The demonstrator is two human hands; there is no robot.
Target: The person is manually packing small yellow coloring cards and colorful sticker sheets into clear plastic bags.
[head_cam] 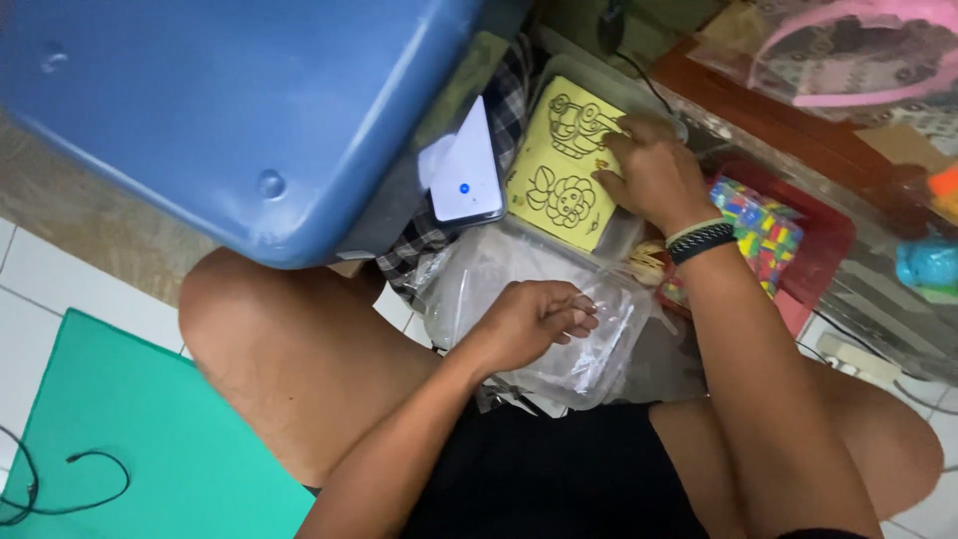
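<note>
Blue plastic tub (230,110) fills the upper left of the frame, smooth moulded surface with small dimples, rounded corner overhanging the person's bare knee (299,349) at lower centre-left. Teal sheet (150,449) lies flat on the white tiled floor (30,289) at lower left, thin black cable (60,484) looping over its corner; that corner has the most open room. Clear plastic bag (559,329), crinkly and glossy, sits centre frame on the lap edge, with a second clear wrap or lid (609,85) around the card above it. Left hand (534,319) rests on top of the bag, fingers curled loosely inward, half closed; whether it pinches the film or just presses on it, can't tell. Yellow card (559,170) with black outline cartoon drawings sits upper centre, tilted, flat and matte, long left edge just beside a white phone (464,170) lying on checked black-and-white cloth (509,110). Right hand (649,175) lies on the card's right edge, fingers bent with tips on the card surface, partly closed, touching rather than clearly gripping. Black and pale-green bands (701,238) on that wrist. Right of the wrist: block of multicoloured small bricks (763,235) on a red tray (828,240). Upper right is crowded: pink hoop shape (868,60) under clear film, brown edge (758,110), turquoise object (928,265) at the far right edge. Little clearance around the right hand.
</note>
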